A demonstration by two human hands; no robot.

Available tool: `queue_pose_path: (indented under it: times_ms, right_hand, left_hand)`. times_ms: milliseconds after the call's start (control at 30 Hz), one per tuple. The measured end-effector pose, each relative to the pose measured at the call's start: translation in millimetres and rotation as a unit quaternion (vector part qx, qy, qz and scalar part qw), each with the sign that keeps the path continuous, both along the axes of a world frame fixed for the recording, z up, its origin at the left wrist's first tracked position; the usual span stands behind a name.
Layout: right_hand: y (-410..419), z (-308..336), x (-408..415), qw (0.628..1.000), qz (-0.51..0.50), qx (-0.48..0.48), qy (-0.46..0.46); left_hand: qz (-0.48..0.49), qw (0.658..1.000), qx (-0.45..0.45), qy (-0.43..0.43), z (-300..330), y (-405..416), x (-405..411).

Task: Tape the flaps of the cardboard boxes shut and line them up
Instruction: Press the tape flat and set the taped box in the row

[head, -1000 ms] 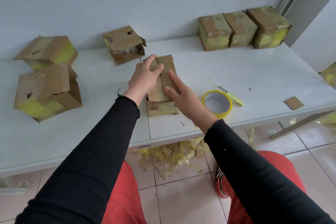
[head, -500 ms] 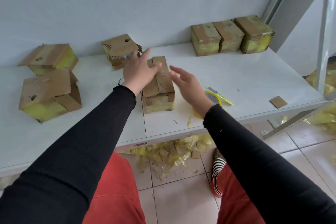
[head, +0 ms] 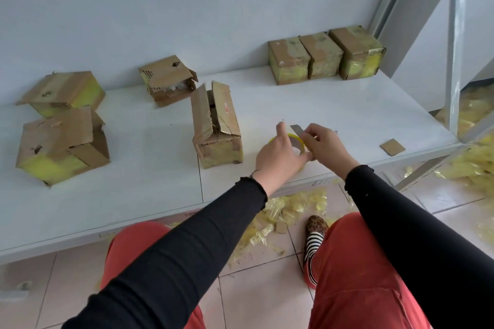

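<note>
Just right of the open box on the counter, our left hand grips the tape roll while our right hand pinches a cutter. We judge taping comes next: free a strip, then press the gaping flaps closed.

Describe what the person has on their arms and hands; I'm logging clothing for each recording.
Both arms wear long, close-fitting black sleeves with slightly frilled cuffs at the wrists. The left hand and right hand are bare, without gloves; no rings or watch can be made out. Something thin and dark shows at the left cuff, unclear what.
</note>
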State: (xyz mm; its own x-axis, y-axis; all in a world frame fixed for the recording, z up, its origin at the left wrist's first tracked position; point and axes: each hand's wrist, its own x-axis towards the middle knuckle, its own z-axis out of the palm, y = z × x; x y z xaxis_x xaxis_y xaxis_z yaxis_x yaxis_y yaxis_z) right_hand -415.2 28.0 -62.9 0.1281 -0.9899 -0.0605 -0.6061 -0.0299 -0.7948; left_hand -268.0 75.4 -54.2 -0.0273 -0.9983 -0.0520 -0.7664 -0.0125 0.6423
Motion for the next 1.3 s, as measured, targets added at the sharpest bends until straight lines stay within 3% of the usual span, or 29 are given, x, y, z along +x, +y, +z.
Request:
queue_pose_path:
  times_ms: [67,167,333,433,633,800,967,1133,1300]
  right_hand:
    - [8.2,4.8,6.3,0.99,0.037,-0.116,0.066]
    - [15.9,19.5,14.6,0.958,0.099,-0.223,0.151]
    - [25.1,38.7,19.5,0.933,0.17,-0.278,0.155]
    - [27.3,50.1,23.2,0.936,0.185,-0.272,0.127]
    - [28.3,60.3,36.5,0.94,0.239,-0.236,0.057]
    - [19.6,65.8,14.0,0.983,0.084,-0.158,-0.037]
    - [53.6,82.6,63.0,0.972,0.015,-0.091,-0.218]
    - [108.7,85.8,111.5,0.956,0.171,-0.159,-0.178]
    - [125.6,78.9,145.3,0.952,0.25,-0.152,-0.089]
  left_hand:
    - [0.015,1.0,0.026,-0.007,1.1,-5.0,5.7]
    - [0.015,0.996,0.053,0.073,6.7,-4.7,19.6]
    - [0.067,0.95,0.062,0.298,26.3,17.3,36.2]
    - [0.08,0.922,0.064,0.374,41.0,29.0,45.2]
    - [0.106,0.931,0.052,0.347,73.8,41.7,53.1]
    - [0.113,0.912,0.0,0.394,96.3,68.3,89.2]
    - [0.089,0.919,-0.141,0.356,122.5,70.3,124.6]
    - [0.064,0.911,-0.14,0.382,132.0,51.8,159.4]
    - [0.11,0.897,-0.038,0.426,125.0,34.8,177.2]
